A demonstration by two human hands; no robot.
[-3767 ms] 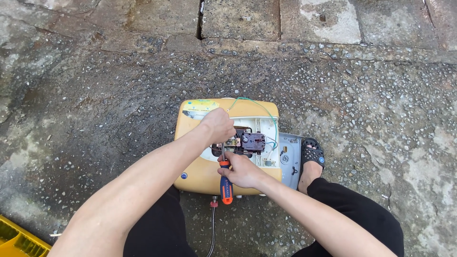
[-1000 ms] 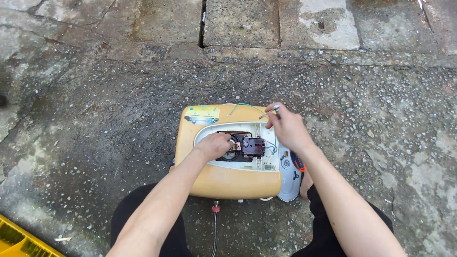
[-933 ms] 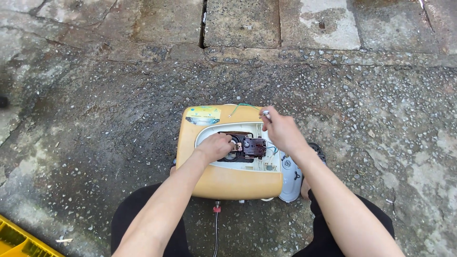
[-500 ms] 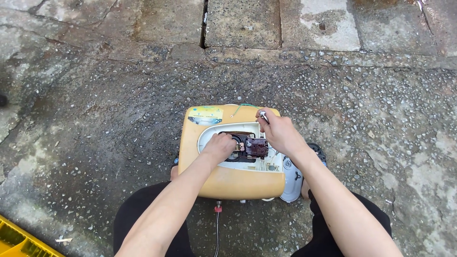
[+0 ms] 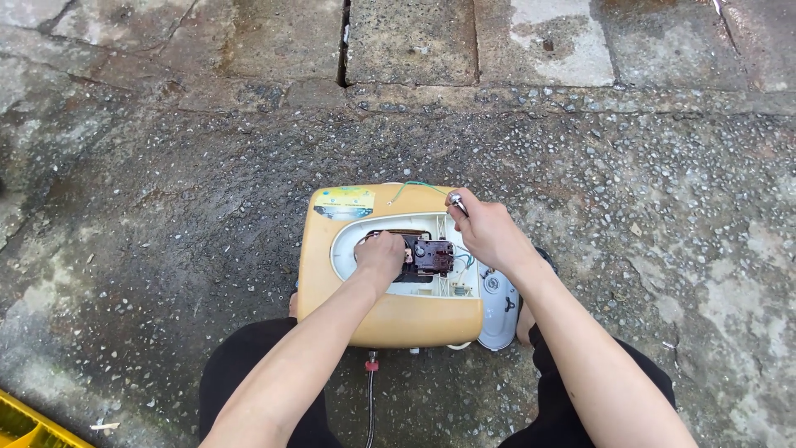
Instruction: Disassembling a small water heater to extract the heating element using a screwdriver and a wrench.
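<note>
A yellow appliance [image 5: 390,311] lay on the wet concrete ground [image 5: 166,207], between the person's knees. The left hand [image 5: 380,257] rested inside its white open recess [image 5: 344,241], fingers bent on the dark part [image 5: 431,255] there. The right hand [image 5: 489,232] was closed around a small metal piece [image 5: 456,202] at the upper edge. A grey cover [image 5: 497,307] lay just beside the appliance.
</note>
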